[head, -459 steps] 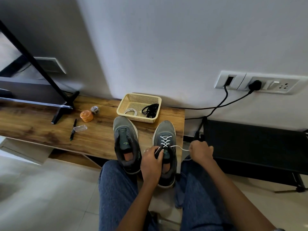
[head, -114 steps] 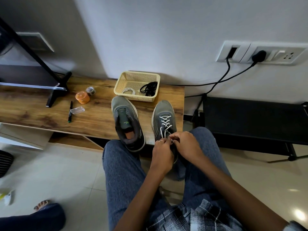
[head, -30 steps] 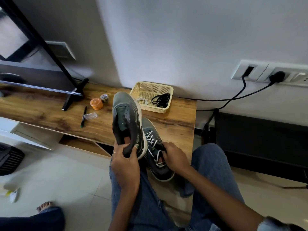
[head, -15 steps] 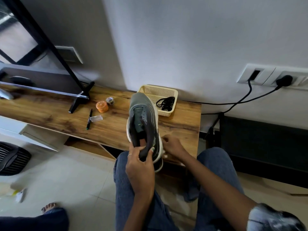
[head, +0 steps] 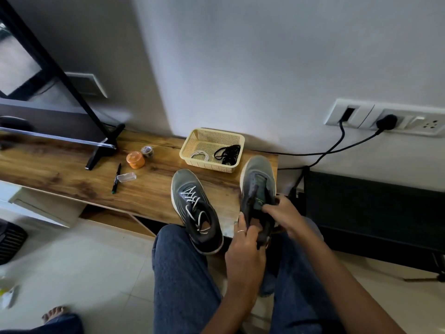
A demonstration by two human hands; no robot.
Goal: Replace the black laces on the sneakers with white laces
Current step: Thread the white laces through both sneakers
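Observation:
Two grey sneakers sit on the wooden table's [head: 60, 169] near right edge. The left sneaker [head: 196, 210] is threaded with a white lace and stands alone. The laceless sneaker [head: 256, 186] is on the right, toe towards the wall. My left hand [head: 243, 247] grips its heel collar from the left. My right hand [head: 283, 212] grips its tongue and right side. Behind the shoes, a yellow basket [head: 192, 143] holds a coiled white lace [head: 199, 155] and a bundle of black laces [head: 227, 153].
An orange lidded pot [head: 135, 159], a small tape roll [head: 147, 151], a black pen [head: 116, 174] and a clear cap [head: 126, 177] lie left of the shoes. A monitor stand foot [head: 101, 150] is further left. Black cables [head: 337, 143] run from wall sockets. Another person's foot [head: 54, 312] is at bottom left.
The laceless sneaker came down from the air and moved right onto the table's right end. The laced sneaker now stands on the left, released by my right hand, which took the laceless one.

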